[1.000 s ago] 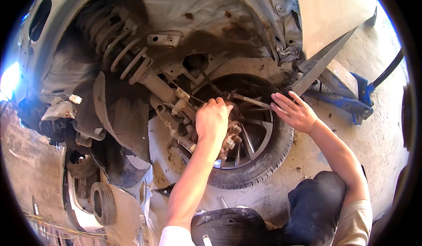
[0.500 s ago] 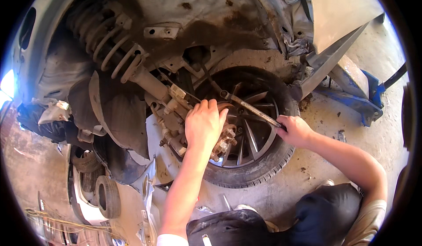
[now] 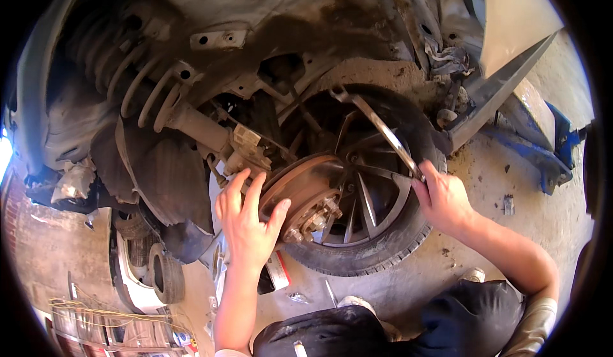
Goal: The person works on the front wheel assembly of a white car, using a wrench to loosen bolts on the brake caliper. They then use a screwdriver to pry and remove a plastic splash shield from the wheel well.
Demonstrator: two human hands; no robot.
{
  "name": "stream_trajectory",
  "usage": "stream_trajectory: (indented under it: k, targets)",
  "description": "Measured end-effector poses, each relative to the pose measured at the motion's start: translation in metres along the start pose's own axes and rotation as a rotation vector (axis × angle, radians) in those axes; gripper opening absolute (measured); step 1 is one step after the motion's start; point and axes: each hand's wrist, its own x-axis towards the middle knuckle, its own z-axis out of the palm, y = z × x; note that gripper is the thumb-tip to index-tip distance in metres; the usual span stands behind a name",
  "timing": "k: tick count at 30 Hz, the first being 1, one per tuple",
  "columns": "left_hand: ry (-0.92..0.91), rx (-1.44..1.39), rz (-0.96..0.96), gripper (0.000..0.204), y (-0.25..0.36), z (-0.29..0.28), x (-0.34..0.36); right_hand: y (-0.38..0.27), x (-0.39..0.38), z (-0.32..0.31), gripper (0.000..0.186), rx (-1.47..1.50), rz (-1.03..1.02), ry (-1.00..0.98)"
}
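Observation:
My right hand (image 3: 446, 200) is closed round the lower end of a long steel wrench (image 3: 384, 130). The wrench slants up and left in front of the wheel, its head standing free of any part. My left hand (image 3: 249, 226) is open beside the rusty brake disc (image 3: 303, 181), fingers and thumb spread at its left edge; whether they touch the disc, I cannot tell. The hub with its studs (image 3: 316, 220) faces me. Behind the disc, the strut (image 3: 198, 127) with its coil spring (image 3: 150, 95) rises to the upper left.
A wheel with a tyre (image 3: 357, 267) lies flat beneath the hub. A blue jack (image 3: 543, 159) stands at the right under the car body. A dark liner (image 3: 169, 178) hangs at the left, and loose tyres (image 3: 167, 274) stand beyond it.
The wrench has swung up, its head now away from the rod it was against. My left hand has moved left and down, its fingers spreading. The disc has turned more toward me.

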Motion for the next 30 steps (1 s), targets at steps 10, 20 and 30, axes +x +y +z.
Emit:
stream_trajectory:
  k: [10, 20, 30]
  targets:
    - [0.213, -0.204, -0.079, 0.047, -0.013, 0.023, -0.014, 0.077, 0.013, 0.061, 0.042, -0.199, -0.085, 0.158]
    - [0.179, -0.247, -0.139, 0.046, -0.018, 0.021, -0.021, 0.064, 0.027, 0.070, 0.067, -0.369, -0.084, -0.053]
    - [0.167, -0.225, -0.161, 0.046, -0.020, 0.019, -0.021, 0.070, 0.029, 0.071, 0.070, -0.454, -0.122, -0.024]
